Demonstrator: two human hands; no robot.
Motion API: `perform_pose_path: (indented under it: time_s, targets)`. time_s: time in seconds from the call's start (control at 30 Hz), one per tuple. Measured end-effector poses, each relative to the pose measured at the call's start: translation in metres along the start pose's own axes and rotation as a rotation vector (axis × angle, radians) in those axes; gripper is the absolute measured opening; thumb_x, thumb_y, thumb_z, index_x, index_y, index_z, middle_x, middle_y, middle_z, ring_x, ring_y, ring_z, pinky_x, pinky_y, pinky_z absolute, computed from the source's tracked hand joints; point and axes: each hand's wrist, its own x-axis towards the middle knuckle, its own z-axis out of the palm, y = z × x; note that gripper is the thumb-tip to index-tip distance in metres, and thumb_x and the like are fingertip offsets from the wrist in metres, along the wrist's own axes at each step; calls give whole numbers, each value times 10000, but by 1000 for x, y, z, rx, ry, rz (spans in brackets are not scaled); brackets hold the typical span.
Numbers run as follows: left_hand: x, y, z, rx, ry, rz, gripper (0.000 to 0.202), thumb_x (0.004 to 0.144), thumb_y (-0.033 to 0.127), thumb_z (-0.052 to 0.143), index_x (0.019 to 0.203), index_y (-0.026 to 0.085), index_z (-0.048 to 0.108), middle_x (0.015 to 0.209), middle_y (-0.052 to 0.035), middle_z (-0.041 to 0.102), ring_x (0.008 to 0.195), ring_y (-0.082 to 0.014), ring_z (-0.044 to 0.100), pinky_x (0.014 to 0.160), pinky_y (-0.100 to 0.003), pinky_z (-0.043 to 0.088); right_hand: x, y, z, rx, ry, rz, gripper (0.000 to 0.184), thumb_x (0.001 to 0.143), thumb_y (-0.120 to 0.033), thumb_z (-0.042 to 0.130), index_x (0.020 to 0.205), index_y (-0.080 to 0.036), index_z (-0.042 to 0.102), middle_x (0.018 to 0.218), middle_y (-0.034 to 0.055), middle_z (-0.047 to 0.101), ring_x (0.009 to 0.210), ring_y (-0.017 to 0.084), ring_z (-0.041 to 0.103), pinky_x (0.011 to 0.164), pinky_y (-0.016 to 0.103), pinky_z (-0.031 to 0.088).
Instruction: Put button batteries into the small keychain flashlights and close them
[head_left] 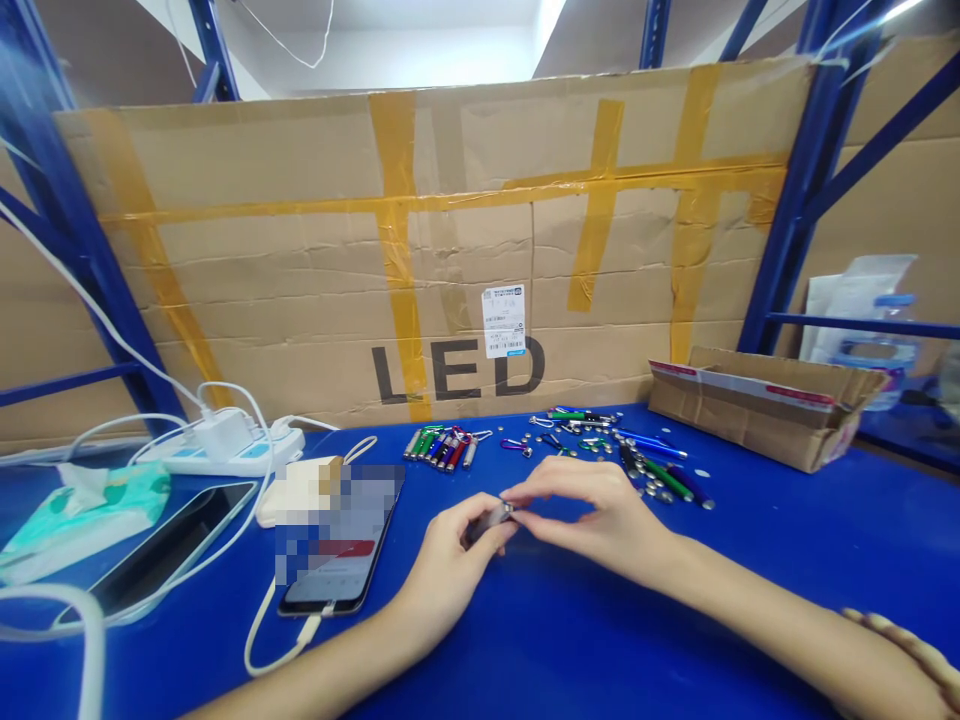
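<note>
My left hand (459,548) is closed round a small dark mini flashlight (486,522), a slim metal tube, held just above the blue table. My right hand (581,508) pinches the tube's silvery end between thumb and fingertips. Whether a small separate part sits in that pinch is hidden. Beyond the hands lies a row of finished-looking mini flashlights (444,449) in green, blue, black, red and silver, with clips at their ends. To the right is a scattered group of loose tubes (666,478), small clips (516,447) and shiny round pieces.
A phone (349,545) with a plugged cable lies left of my hands. Farther left are a second phone (169,545), a tissue pack (90,515) and a power strip (225,452). An open cardboard box (750,400) stands back right, before a large cardboard wall (300,300).
</note>
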Motion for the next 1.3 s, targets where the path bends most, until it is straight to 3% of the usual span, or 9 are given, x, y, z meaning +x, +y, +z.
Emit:
perform_pose_path:
  time_s: [0.2, 0.4, 0.5, 0.67, 0.83, 1.13, 1.3]
  targets:
    - [-1, 1, -1, 15, 2, -15, 203, 755, 348, 551, 630, 189, 535, 566, 29, 493, 569, -146, 450, 539, -231, 339, -1, 5, -7, -132, -129, -138, 177, 891, -156, 502, 983, -152, 653, 775, 59, 663, 712, 134, 594, 647, 254, 508]
    - [0, -1, -1, -16, 3, -32, 234, 785, 389, 537, 675, 183, 551, 580, 27, 500, 580, -143, 454, 556, -231, 343, -1, 6, -7, -160, -173, -133, 197, 897, -162, 489, 1018, -180, 643, 845, 61, 674, 768, 140, 603, 698, 273, 507]
    - [1, -4, -2, -47, 31, -58, 270, 825, 424, 496, 704, 184, 526, 587, 28, 503, 556, -133, 445, 537, -224, 346, 2, 8, -12, -127, -192, 49, 156, 864, -224, 554, 965, -165, 657, 852, 59, 679, 781, 145, 610, 712, 274, 505]
    - [1, -6, -1, -90, 42, -101, 318, 845, 488, 445, 802, 185, 533, 582, 34, 492, 553, -136, 471, 510, -214, 362, 5, 13, -39, 129, -658, 562, 313, 627, -415, 763, 805, -166, 700, 682, 7, 667, 572, 106, 588, 506, 175, 457]
    - [0, -3, -2, -105, 41, -123, 332, 830, 511, 479, 789, 187, 540, 571, 33, 501, 558, -137, 480, 517, -216, 358, 1, 14, -53, 242, -935, 796, 407, 507, -376, 818, 848, -176, 722, 722, 2, 679, 502, 74, 551, 422, 131, 400]
    - [1, -4, -1, -109, 28, -90, 299, 860, 463, 459, 786, 182, 531, 561, 38, 493, 556, -133, 463, 521, -215, 346, -3, 17, -38, 280, -883, 664, 178, 688, -315, 706, 785, -171, 741, 677, 9, 687, 541, 90, 558, 516, 168, 439]
    - [-1, -2, -2, -40, -3, -58, 249, 865, 388, 483, 744, 177, 538, 587, 33, 495, 583, -131, 454, 549, -222, 334, -2, 18, -28, 84, -673, 605, 101, 666, -208, 670, 742, -162, 718, 694, 16, 685, 550, 105, 583, 511, 187, 459]
